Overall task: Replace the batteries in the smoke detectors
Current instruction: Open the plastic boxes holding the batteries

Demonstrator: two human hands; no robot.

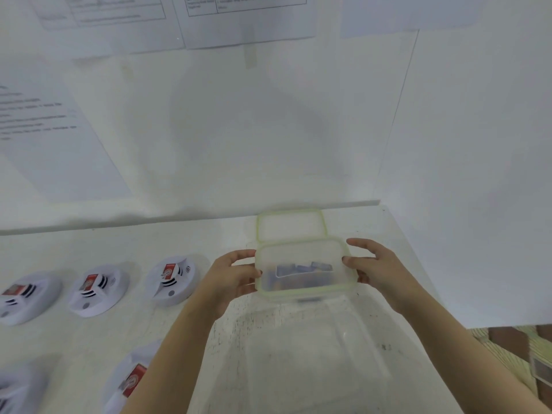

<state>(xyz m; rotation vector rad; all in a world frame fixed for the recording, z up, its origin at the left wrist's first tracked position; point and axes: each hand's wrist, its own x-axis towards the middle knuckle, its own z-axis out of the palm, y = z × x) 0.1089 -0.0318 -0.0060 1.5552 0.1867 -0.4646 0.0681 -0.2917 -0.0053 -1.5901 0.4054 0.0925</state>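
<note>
Both hands, left hand (236, 276) and right hand (378, 268), clamp the lidded container (304, 270) (batteries inside, blurry); next move's probably popping the lid, detectors (170, 279) wait left

Soft, even light is washing out the white wall (239, 130); wide-angle edges are bending, and everything is looking slightly blurred, perhaps from motion.

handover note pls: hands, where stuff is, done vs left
Left hand and right hand grip opposite ends of the clear box, which holds dark items, probably batteries.
Its lid lies behind it, against the wall.
Five detectors sit on the table: three in a row at left, two nearer the front edge.
Done: box is open.
Left: no detector looks opened yet; all swaps remain.
</note>
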